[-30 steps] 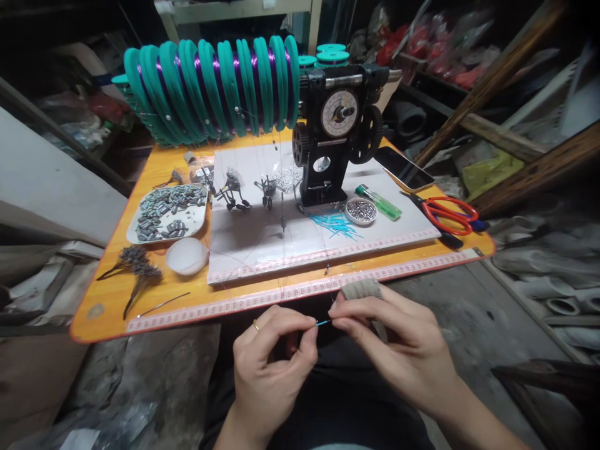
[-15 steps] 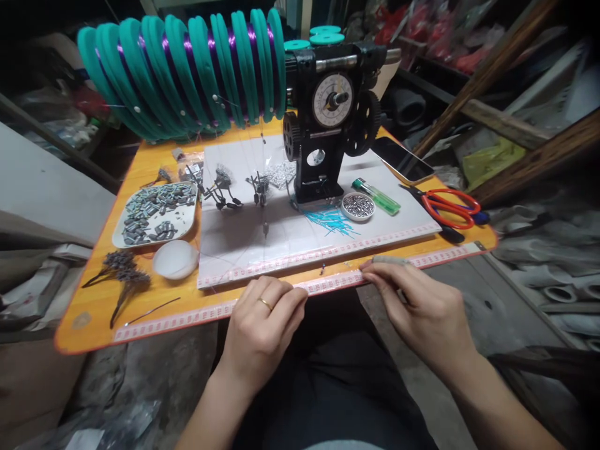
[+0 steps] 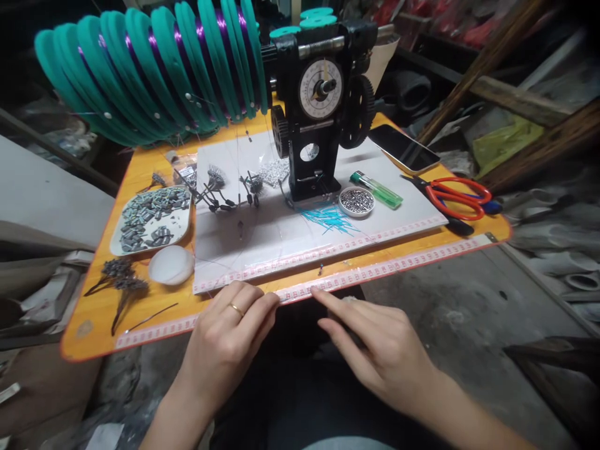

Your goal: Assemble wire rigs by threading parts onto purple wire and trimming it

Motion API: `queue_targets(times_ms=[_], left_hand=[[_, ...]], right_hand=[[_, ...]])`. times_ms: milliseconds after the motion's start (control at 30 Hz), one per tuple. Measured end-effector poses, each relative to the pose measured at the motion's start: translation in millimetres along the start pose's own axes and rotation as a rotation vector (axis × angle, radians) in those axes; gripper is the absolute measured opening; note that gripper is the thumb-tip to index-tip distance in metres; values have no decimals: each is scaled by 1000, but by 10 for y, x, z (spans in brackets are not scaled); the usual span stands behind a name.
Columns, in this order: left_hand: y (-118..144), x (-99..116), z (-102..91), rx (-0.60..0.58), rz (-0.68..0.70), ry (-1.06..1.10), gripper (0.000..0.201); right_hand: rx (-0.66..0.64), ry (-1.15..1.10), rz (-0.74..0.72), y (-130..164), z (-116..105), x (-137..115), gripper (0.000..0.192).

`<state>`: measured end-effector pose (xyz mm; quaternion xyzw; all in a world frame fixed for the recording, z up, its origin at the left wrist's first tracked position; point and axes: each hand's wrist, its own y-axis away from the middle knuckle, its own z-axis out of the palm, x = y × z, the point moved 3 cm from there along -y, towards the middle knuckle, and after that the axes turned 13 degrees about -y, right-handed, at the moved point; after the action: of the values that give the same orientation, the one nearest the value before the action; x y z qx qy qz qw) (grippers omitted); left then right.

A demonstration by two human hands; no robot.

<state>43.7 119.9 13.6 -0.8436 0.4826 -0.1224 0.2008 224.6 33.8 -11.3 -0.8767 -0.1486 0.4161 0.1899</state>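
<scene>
My left hand (image 3: pixel 234 328), with a ring on one finger, lies over the printed measuring tape (image 3: pixel 356 277) along the table's front edge. Its thumb and fingertips are pressed together; whatever is between them is too small to make out. Just to the right, my right hand (image 3: pixel 375 344) touches the same tape with its outstretched index fingertip, thumb held apart below. A tiny dark bead-like piece (image 3: pixel 321 269) sits on the wood beyond that fingertip. Behind both hands is a white board (image 3: pixel 262 250) with a second tape strip along its front edge.
Teal spools (image 3: pixel 140 69) wound with purple thread hang from a black geared stand (image 3: pixel 312 150). Around it are a tray of metal pieces (image 3: pixel 187 215), a white bowl (image 3: pixel 171 265), blue strips (image 3: pixel 328 219), a dish of beads (image 3: pixel 357 202), a lighter (image 3: pixel 377 189), red-handled scissors (image 3: pixel 462 197) and a phone (image 3: pixel 403 148).
My right hand has moved left along the tape, its pinch opening to an extended index finger. My left hand has shifted slightly left, still closed. The view has shifted a little.
</scene>
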Motion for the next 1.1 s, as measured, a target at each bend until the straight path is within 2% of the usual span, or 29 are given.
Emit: queue_targets(times_ms=[167, 633, 933, 1100], left_hand=[[-11, 5, 14, -13, -10, -21, 11], [53, -19, -17, -75, -9, -64, 10], [42, -30, -17, -66, 10, -76, 9], [22, -23, -17, -61, 22, -65, 10]], right_hand=[[-66, 2, 39, 22, 174, -5, 43], [-144, 55, 75, -5, 333, -32, 45], [-67, 215, 88, 116, 90, 74, 45], [-27, 226, 96, 150, -16, 115, 45]])
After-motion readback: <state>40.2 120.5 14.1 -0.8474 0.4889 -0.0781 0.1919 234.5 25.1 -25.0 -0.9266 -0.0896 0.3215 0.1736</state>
